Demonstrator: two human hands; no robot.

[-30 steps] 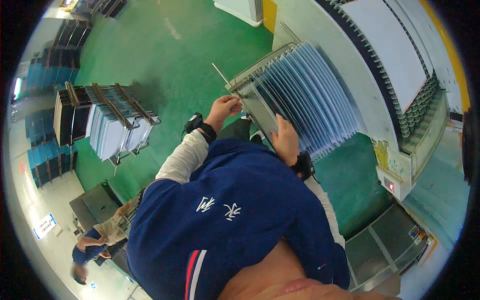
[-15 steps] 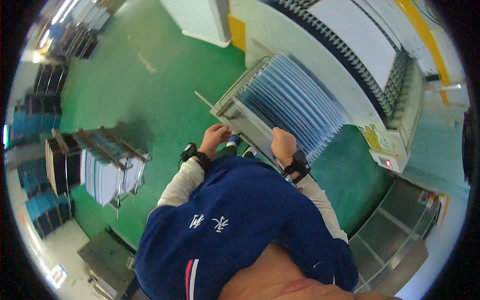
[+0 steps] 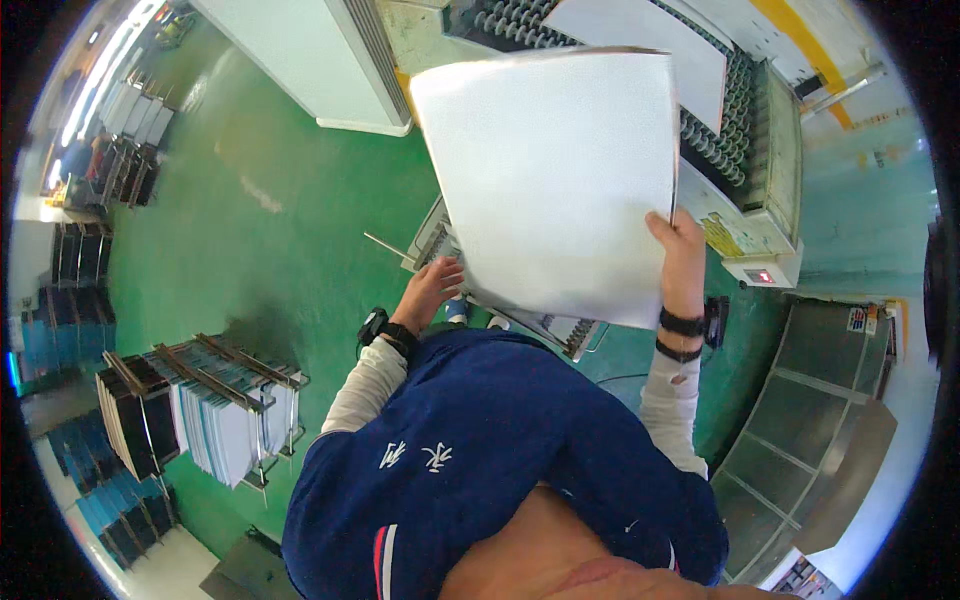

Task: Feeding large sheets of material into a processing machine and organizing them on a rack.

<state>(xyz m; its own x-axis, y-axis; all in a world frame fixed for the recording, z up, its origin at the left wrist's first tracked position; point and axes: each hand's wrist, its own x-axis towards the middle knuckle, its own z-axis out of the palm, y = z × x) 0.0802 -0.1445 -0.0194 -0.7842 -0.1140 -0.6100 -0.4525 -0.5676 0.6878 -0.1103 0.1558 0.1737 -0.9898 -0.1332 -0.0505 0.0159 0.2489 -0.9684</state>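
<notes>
A large white panel [image 3: 555,180] is held up in front of me, tilted, above the metal rack [image 3: 430,240]. My right hand [image 3: 680,240] is closed on the panel's right edge, thumb over its face. At the panel's lower left edge is my left hand [image 3: 435,280], its fingers extended and somewhat apart; whether they touch the panel I cannot tell. Most of the rack, and whatever it holds, is hidden behind the panel. Beyond the panel, another white sheet [image 3: 650,50] lies on the rollers of a conveyor [image 3: 740,150].
On the left, a wheeled rack [image 3: 265,400] holds several upright panels. A white cabinet [image 3: 320,60] stands at the far side. To the right are a small control box with a lit display [image 3: 765,275] and a grey framed metal unit [image 3: 800,400]. The floor [image 3: 270,260] is green.
The white panel has come up in front of me, covering the rack's blue-edged panels. My right hand has moved right and up with it. The view has shifted, bringing more of the cabinet in.
</notes>
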